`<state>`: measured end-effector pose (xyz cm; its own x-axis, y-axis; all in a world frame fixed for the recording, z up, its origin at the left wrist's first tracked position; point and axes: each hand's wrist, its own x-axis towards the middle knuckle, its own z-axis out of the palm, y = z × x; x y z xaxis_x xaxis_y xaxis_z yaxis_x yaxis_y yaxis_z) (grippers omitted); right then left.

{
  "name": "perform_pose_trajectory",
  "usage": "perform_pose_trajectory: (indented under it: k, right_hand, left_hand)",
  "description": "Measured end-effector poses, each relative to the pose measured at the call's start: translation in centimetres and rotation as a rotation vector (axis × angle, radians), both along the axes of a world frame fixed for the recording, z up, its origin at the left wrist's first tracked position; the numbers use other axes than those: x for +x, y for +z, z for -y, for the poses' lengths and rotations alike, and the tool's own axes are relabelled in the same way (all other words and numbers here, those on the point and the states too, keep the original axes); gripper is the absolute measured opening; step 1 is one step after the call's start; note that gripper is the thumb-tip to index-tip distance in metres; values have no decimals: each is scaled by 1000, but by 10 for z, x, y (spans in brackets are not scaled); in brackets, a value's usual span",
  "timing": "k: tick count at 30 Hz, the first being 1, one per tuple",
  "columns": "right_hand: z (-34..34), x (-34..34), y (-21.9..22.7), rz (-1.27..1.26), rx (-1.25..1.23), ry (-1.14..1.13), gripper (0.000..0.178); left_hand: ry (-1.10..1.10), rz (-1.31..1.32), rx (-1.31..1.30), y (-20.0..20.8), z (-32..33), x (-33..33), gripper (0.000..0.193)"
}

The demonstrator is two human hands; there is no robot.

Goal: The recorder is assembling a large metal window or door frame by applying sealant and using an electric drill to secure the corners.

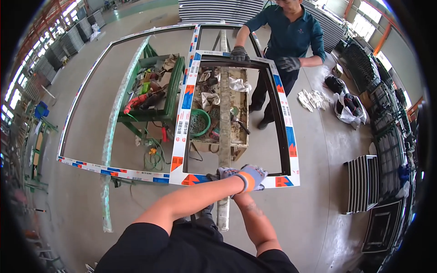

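A smaller window frame (287, 120), wrapped in white film with orange and blue patches, lies in front of me beside a larger window frame (84, 98). At its near rail my forearms cross. My left hand (255, 175), in a grey glove with an orange cuff, is over the rail; its fingers look bent, but their grip is unclear. Mostly covered by my left forearm, my right hand (226, 172) is closed at the rail, with a dark piece (212, 177) sticking out on its left. What that piece is cannot be made out.
Across the frame, a co-worker (291, 34) rests one gloved hand on the far rail. Beneath are a metal support bar (224, 113), a film-wrapped bar (111, 123), a green tool cart (175, 98) and a cluttered cart with a green basket (207, 119). Stacked profiles (362, 184) stand right.
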<state>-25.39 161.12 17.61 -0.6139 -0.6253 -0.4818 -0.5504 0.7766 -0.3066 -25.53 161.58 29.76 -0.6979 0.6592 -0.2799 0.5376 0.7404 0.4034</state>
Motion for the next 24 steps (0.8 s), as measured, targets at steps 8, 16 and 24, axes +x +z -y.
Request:
perform_pose_trajectory:
  k: [8,16,24]
  right_hand:
    - [-18,25,58,-225,-236,-9,34]
    - [-13,-2,59,-136,-203,-16,46]
    - [-16,-27,35,-201,-285,-72,41]
  left_hand:
    - [617,-381,107,-7,153,68,35]
    - [722,-284,62,-94,176,94,32]
    - [760,-174,62,-104,175,65,32]
